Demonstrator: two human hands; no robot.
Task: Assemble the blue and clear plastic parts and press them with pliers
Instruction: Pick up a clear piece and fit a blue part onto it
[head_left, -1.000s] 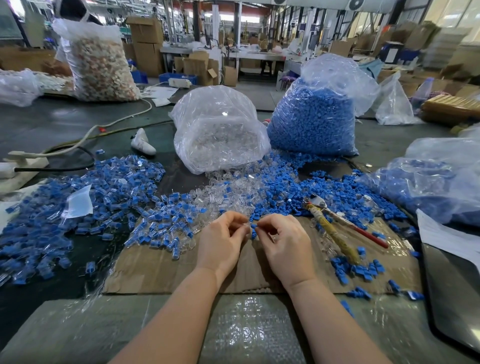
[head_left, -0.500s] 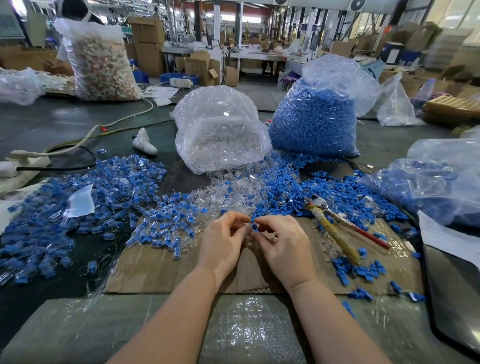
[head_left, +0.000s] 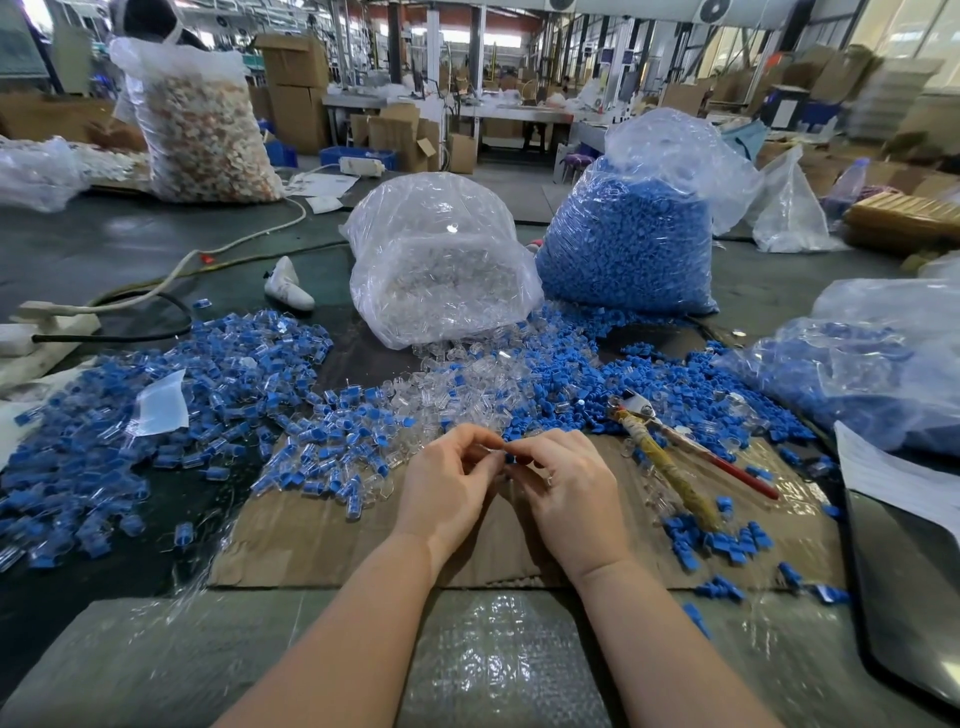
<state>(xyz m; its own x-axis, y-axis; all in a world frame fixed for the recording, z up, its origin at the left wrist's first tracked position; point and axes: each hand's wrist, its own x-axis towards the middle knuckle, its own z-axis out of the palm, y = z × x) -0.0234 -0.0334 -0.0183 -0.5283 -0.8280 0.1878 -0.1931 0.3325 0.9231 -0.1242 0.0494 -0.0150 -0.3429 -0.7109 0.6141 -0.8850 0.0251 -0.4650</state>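
Blue part (head_left: 510, 458), pinched between right hand (head_left: 563, 493), left hand (head_left: 447, 486)

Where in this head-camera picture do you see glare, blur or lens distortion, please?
Head view: glare glints off the bag of clear parts and the bubble wrap; wide-angle distortion bends the far background; the right edge smears; the hands stay reasonably sharp.

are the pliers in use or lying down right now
Lying down: the pliers rest on the cardboard, beside the right hand, untouched.
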